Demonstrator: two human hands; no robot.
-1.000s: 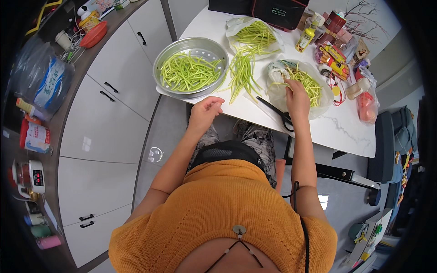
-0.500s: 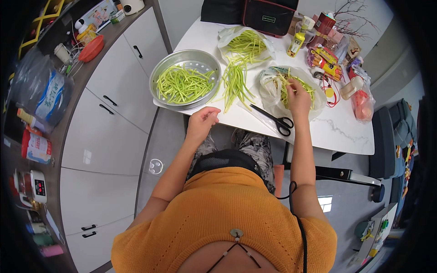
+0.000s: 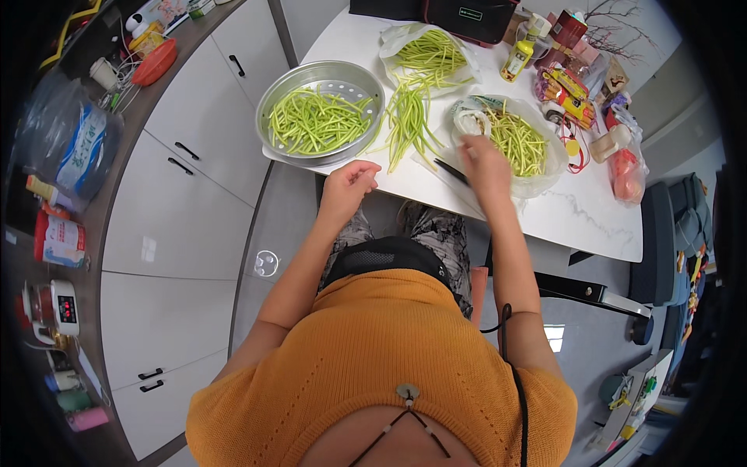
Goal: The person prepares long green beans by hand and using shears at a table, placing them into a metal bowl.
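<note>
Two bare hands work at a white marble-look table (image 3: pixel 591 218): the left hand (image 3: pixel 348 183), loosely curled and empty, rests at six o'clock of the round perforated metal tray of green beans (image 3: pixel 320 113), while the blurred right hand (image 3: pixel 481 159) covers black-handled scissors (image 3: pixel 450 171), its grip indiscernible.

Bright green cut beans (image 3: pixel 319 121) fill the round silver metal steamer pan (image 3: pixel 272 97). Yellower green beans (image 3: pixel 520 142) lie in the clear plastic bag (image 3: pixel 548 167). The white worktop (image 3: pixel 568 214) shows faint grey marbling. The knitted top (image 3: pixel 381 373) is orange, the trousers (image 3: pixel 440 233) grey-patterned, the cupboards (image 3: pixel 179 218) white with black handles.
</note>
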